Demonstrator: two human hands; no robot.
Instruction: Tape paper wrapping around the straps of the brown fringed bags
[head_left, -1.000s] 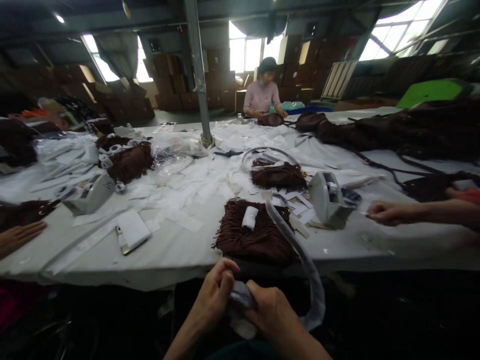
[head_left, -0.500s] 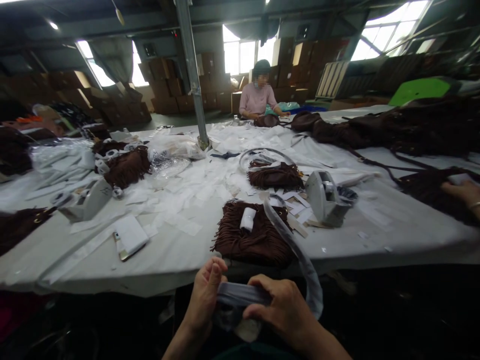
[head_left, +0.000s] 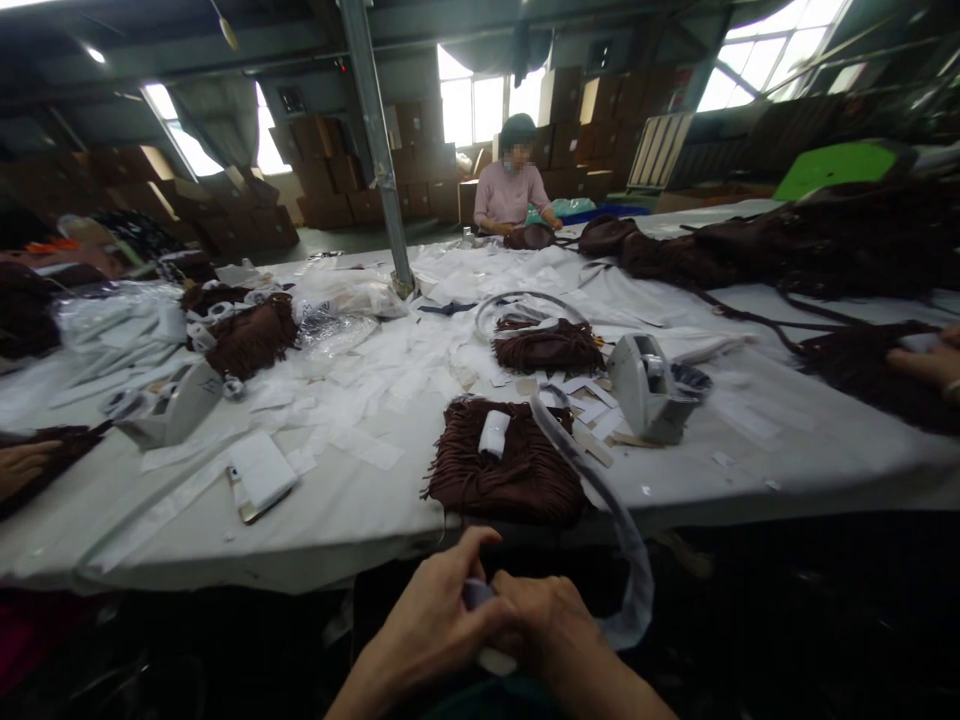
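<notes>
Just in front of the table edge, my left hand [head_left: 435, 615] and my right hand [head_left: 555, 620] are together, both closed around a whitish-grey wrapped strap [head_left: 634, 590]. Most of the gripped part is hidden by my fingers; a pale bit shows between them. From my right hand the strap loops out to the right and up onto a dark brown fringed bag [head_left: 457, 480], which lies flat at the table's front. On top of that bag rests a small white wrapped roll [head_left: 493, 435].
A grey tape dispenser [head_left: 641, 390] stands right of the bag, another dispenser [head_left: 176, 405] to the left. Paper scraps, a white pad [head_left: 261, 470] and another fringed bag [head_left: 547, 350] lie on the white-covered table [head_left: 360, 520]. Co-workers' hands show at both sides; a person [head_left: 514, 190] sits opposite.
My hands have come together, covering the stretch of wrapped strap that showed between them. A co-worker's hand has appeared at the left edge. The view has shifted slightly.
</notes>
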